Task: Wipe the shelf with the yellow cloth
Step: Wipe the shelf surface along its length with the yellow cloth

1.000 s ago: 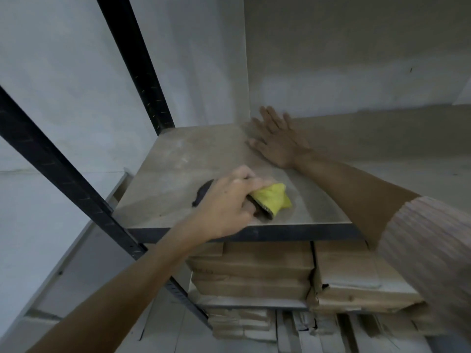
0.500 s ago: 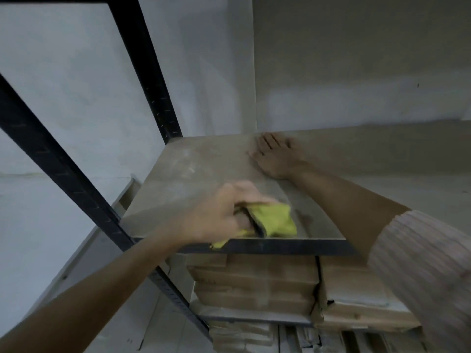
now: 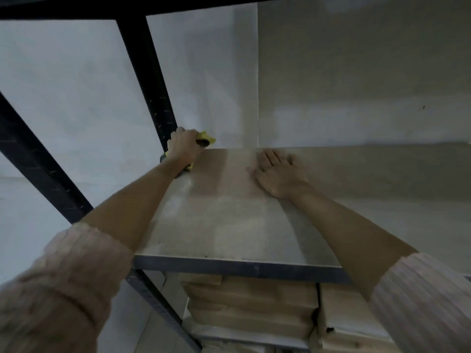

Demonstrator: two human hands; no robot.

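The left hand (image 3: 184,146) grips the yellow cloth (image 3: 205,137) at the shelf's (image 3: 229,212) far-left corner, with the unwiped board stretching rightward toward the flat, open right hand (image 3: 279,174).

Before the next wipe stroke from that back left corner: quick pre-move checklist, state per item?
1. Grip on the yellow cloth: ok, left hand is curled round it.
2. Cloth at the shelf's back left corner: ok, beside the black upright.
3. Right hand bracing: ok, flat on the shelf, apart from the cloth.
4. Stroke path toward the front edge: ok, nothing lies on it.
5. Cloth flat against the surface: cannot tell, the hand hides it.
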